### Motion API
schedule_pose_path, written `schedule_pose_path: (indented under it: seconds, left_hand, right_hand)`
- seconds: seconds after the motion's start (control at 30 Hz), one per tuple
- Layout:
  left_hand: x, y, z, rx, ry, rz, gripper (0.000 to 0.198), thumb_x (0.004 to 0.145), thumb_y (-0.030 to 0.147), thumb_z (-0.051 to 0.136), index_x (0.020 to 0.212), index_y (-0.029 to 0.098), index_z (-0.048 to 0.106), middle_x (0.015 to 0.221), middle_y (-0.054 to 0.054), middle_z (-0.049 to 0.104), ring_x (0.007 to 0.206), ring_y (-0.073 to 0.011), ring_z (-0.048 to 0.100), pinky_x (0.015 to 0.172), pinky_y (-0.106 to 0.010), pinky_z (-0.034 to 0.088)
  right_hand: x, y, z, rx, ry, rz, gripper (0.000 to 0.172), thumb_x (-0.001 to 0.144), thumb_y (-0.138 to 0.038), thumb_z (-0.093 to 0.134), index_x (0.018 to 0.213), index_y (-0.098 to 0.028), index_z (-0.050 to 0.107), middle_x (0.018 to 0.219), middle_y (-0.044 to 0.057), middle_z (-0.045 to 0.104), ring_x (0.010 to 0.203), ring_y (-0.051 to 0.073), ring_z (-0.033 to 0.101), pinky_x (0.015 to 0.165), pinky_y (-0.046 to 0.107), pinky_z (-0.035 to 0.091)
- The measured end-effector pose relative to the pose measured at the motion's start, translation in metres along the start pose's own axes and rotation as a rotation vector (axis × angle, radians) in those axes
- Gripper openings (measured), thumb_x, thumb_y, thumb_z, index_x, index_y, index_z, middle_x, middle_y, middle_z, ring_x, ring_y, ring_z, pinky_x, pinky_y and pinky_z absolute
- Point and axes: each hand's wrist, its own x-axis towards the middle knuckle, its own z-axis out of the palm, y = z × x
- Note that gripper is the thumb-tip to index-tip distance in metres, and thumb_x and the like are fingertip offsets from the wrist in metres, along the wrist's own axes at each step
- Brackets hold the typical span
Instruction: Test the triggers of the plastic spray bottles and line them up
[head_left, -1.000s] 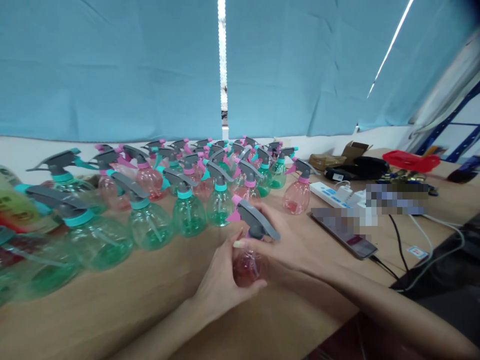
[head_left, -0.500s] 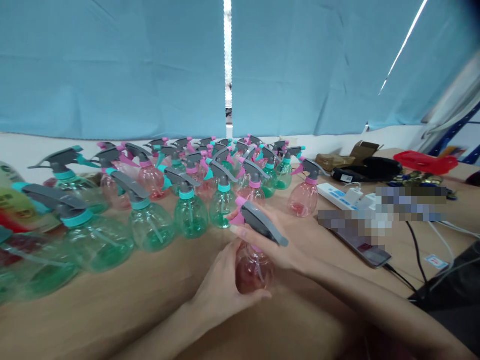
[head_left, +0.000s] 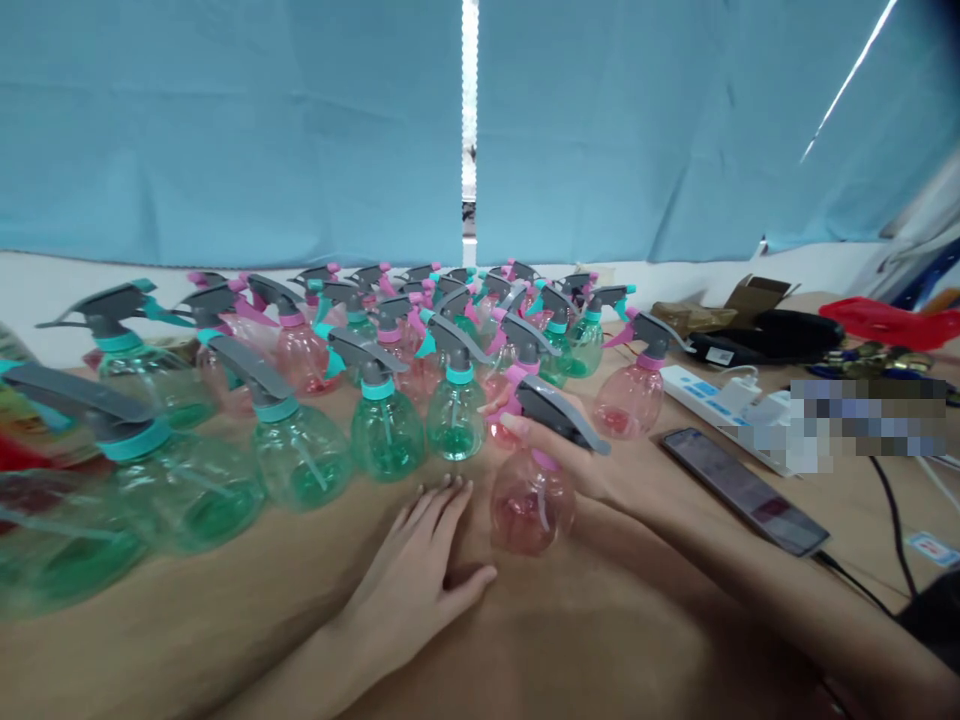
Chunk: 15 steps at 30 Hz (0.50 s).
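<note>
A pink spray bottle (head_left: 531, 505) with a grey trigger head stands upright near the table's front, a little pink liquid inside. My right hand (head_left: 566, 450) is wrapped round its neck below the sprayer, partly hidden behind the bottle. Just left of it, my left hand (head_left: 420, 555) lies palm down with fingers stretched forward and holds nothing. Beyond the fingertips stand a green spray bottle (head_left: 388, 435) and another green spray bottle (head_left: 455, 420). A pink spray bottle (head_left: 628, 398) stands behind my right hand.
Several green and pink spray bottles (head_left: 300, 455) crowd the table's left and back. On the right lie a phone (head_left: 742, 490) with a cable, a white power strip (head_left: 705, 400), a black case (head_left: 787, 340) and a red object (head_left: 885, 322). Blue curtain (head_left: 300, 130) hangs behind.
My left hand has let go of the pink bottle and moved down to its left, fingers now straightened. My right hand stays at the bottle's neck. The view has shifted slightly.
</note>
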Motion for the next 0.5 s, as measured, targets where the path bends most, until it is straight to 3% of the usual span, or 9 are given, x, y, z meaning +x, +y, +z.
schedule_pose_path:
  seconds: [0.13, 0.27, 0.5]
  left_hand:
    - [-0.002, -0.001, 0.001, 0.08, -0.009, 0.033, 0.062, 0.092, 0.047, 0.052, 0.142, 0.014, 0.038, 0.145, -0.015, 0.046, 0.131, -0.031, 0.044, 0.105, -0.048, 0.037]
    - [-0.001, 0.0, 0.002, 0.13, -0.014, 0.052, 0.058, 0.093, 0.046, 0.049, 0.14, 0.013, 0.042, 0.144, -0.014, 0.046, 0.131, -0.0294, 0.044, 0.106, -0.046, 0.036]
    - [0.0, -0.001, 0.003, 0.162, 0.001, 0.063, 0.055, 0.095, 0.046, 0.046, 0.138, 0.011, 0.046, 0.142, -0.015, 0.049, 0.13, -0.0291, 0.046, 0.106, -0.047, 0.037]
  right_hand:
    - [-0.002, -0.008, -0.007, -0.031, -0.01, 0.061, 0.026, 0.085, -0.048, 0.059, 0.1, -0.029, 0.067, 0.084, 0.0, 0.067, 0.084, 0.021, 0.063, 0.077, 0.033, 0.051]
    - [-0.005, -0.014, -0.01, -0.089, -0.071, -0.008, 0.03, 0.079, -0.053, 0.063, 0.1, -0.031, 0.067, 0.087, -0.001, 0.067, 0.08, 0.021, 0.063, 0.077, 0.032, 0.051]
    - [-0.003, -0.004, -0.013, -0.104, -0.083, -0.013, 0.034, 0.078, -0.058, 0.062, 0.099, -0.032, 0.066, 0.078, 0.0, 0.065, 0.074, 0.021, 0.062, 0.071, 0.033, 0.052]
